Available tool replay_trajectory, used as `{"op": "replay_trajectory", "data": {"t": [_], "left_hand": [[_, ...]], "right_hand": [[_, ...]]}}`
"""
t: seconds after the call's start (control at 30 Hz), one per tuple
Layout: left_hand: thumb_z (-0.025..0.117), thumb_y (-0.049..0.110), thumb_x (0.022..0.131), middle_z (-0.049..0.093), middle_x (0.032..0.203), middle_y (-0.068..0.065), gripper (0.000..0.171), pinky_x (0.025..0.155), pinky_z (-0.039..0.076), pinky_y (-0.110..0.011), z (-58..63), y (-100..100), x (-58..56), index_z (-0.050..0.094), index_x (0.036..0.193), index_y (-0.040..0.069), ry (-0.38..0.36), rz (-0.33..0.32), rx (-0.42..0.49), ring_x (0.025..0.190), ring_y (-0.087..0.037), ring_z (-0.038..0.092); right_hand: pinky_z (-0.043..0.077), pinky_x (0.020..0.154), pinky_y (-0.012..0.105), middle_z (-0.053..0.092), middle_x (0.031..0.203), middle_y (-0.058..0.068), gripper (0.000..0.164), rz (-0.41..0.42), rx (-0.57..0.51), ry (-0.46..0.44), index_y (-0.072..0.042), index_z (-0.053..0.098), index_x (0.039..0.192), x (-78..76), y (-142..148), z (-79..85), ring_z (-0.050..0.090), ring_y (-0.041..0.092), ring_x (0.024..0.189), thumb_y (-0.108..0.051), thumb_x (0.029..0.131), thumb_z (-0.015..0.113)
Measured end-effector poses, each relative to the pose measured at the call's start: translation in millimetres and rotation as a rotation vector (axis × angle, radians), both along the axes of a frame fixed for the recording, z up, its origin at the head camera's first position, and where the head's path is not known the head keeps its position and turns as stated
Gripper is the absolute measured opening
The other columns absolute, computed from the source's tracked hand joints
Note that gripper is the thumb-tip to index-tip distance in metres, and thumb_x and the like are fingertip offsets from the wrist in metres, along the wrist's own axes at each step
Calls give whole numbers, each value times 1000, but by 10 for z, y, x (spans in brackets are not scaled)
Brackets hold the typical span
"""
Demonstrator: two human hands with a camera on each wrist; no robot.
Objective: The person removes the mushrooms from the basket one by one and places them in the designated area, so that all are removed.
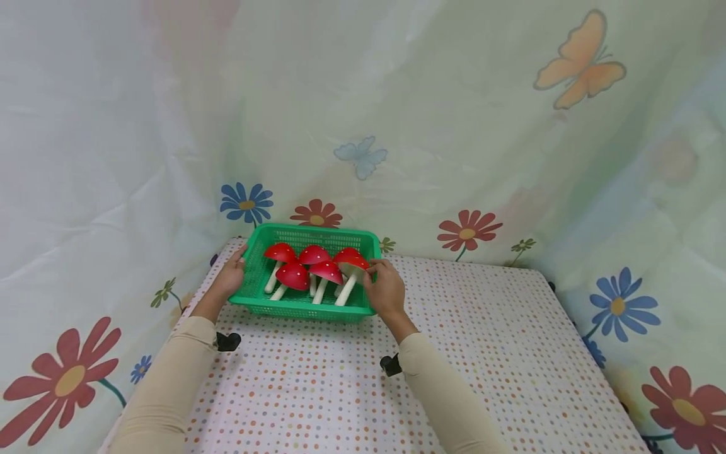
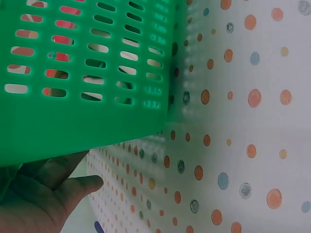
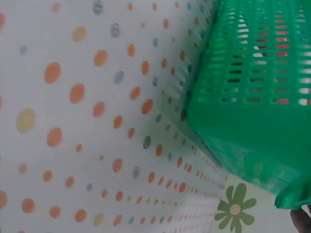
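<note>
A green plastic basket [image 1: 317,310] with slotted walls is at the far side of the table. Several toy mushrooms [image 1: 292,276] with red, white-dotted caps and white stems lie inside it. My left hand [image 1: 231,275] holds the basket's left side at the rim; in the left wrist view its thumb [image 2: 87,184] stands apart from the green wall. On the opposite side, my right hand [image 1: 387,287] grips the right rim, fingertips close to the rightmost mushroom cap. Only a bit of that hand shows under the rim in the right wrist view.
A white, dotted cloth covers the table [image 1: 476,353]. Behind it and at both sides hangs a pale curtain [image 1: 454,157] printed with flowers and butterflies. Black wrist devices [image 1: 228,342] sit at both beige sleeves.
</note>
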State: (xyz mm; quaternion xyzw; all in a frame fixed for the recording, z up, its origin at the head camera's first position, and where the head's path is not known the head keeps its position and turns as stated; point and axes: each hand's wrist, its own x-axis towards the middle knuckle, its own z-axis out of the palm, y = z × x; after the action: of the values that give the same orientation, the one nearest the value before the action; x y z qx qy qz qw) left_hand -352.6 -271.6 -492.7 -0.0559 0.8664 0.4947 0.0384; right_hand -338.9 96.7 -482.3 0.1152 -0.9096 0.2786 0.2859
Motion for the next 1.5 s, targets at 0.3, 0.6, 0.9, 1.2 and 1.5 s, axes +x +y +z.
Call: {"op": "replay_trajectory", "data": {"t": [0.3, 0.6, 0.9, 1.2, 1.5], "left_hand": [[14, 27, 110, 2, 165, -20, 52, 121, 6, -62, -16, 16, 1, 6, 160, 18, 14, 24, -22, 152, -44, 2], [15, 34, 109, 6, 165, -21, 53, 121, 8, -62, -8, 7, 18, 8, 160, 23, 30, 45, -23, 151, -45, 4], [16, 27, 110, 5, 166, -19, 52, 121, 8, -61, -5, -36, -11, 6, 161, 20, -6, 34, -22, 152, -42, 3], [17, 27, 110, 7, 166, -19, 52, 121, 9, -61, -32, -19, -27, 8, 161, 20, -9, 43, -11, 152, -42, 5], [17, 29, 110, 11, 166, -14, 51, 121, 12, -60, -51, 36, -60, 9, 160, 25, 25, 67, -48, 152, -40, 10]], "right_hand": [[56, 60, 35, 68, 104, 7, 6, 39, -82, 84, -2, 70, 90, -98, 81, 166, 70, 24, 85, -8, 88, 69], [58, 70, 41, 67, 101, 12, 5, 21, -116, 162, 0, 68, 90, -313, 372, 328, 69, 28, 90, -4, 87, 66], [55, 70, 48, 64, 101, 15, 9, -77, -24, 47, -1, 65, 93, -665, 741, 295, 64, 33, 85, -9, 93, 62], [53, 65, 47, 61, 105, 17, 16, -76, 102, -141, 2, 63, 97, -832, 850, 4, 61, 33, 82, -13, 96, 57], [54, 72, 47, 60, 104, 17, 17, -110, 196, -230, 4, 64, 96, -862, 865, -99, 62, 34, 89, -13, 96, 58]]}}
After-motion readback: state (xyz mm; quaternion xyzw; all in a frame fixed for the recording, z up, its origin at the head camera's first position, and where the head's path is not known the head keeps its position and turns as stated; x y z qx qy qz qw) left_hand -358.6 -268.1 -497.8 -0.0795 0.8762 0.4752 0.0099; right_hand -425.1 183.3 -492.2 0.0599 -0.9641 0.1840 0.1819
